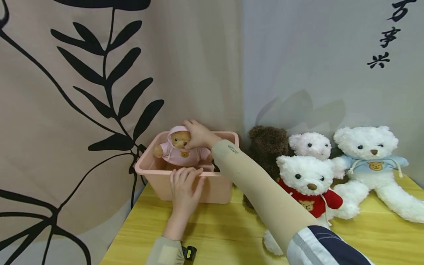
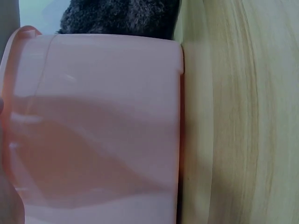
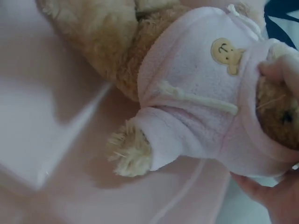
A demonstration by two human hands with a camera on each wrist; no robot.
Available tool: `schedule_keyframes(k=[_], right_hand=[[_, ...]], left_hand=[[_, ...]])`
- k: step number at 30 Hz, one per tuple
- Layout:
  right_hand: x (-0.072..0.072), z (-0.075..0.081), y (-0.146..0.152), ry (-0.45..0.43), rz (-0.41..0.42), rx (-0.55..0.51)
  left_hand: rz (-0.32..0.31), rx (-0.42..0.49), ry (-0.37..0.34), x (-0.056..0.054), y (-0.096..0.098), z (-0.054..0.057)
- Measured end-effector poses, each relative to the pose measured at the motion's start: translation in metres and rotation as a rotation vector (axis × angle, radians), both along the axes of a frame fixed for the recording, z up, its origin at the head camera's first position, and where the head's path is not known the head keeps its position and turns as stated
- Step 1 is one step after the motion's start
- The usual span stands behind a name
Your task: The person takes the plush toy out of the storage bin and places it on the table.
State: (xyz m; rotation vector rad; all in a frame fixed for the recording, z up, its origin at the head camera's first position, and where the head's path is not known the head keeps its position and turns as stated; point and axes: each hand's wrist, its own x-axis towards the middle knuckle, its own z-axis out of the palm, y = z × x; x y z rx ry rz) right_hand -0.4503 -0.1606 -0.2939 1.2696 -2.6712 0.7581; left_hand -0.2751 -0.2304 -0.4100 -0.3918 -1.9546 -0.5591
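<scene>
My right hand (image 1: 201,135) grips the hooded head of a brown teddy bear (image 3: 191,88) in a pink hoodie. This bear (image 1: 180,156) is inside a pink plastic bin (image 1: 198,187), tilted back against its far side. In the right wrist view, my thumb and fingers (image 3: 259,189) hold the head from both sides, and the bear's legs point into the bin. My left hand (image 1: 185,187) holds the bin's front rim, fingers over the edge. Only a sliver of that hand (image 2: 10,200) appears in the left wrist view, beside the bin wall (image 2: 103,121).
Right of the bin sit a dark brown bear (image 1: 269,145), a pale pink bear (image 1: 309,144), a white bear in red (image 1: 306,176) and a white bear in blue (image 1: 367,147). All stand on a wooden table (image 1: 218,228) before a curtain (image 1: 198,66).
</scene>
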Motion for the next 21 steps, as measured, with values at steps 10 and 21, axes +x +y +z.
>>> schedule_keyframes(k=[10, 21], right_hand=[[0.004, 0.052, 0.053, 0.141, -0.039, -0.228], [0.015, 0.137, 0.129, 0.277, -0.079, -0.321]], left_hand=[[-0.027, 0.018, -0.051, 0.006, 0.003, 0.0], [-0.042, 0.027, -0.016, 0.001, 0.0, 0.002]])
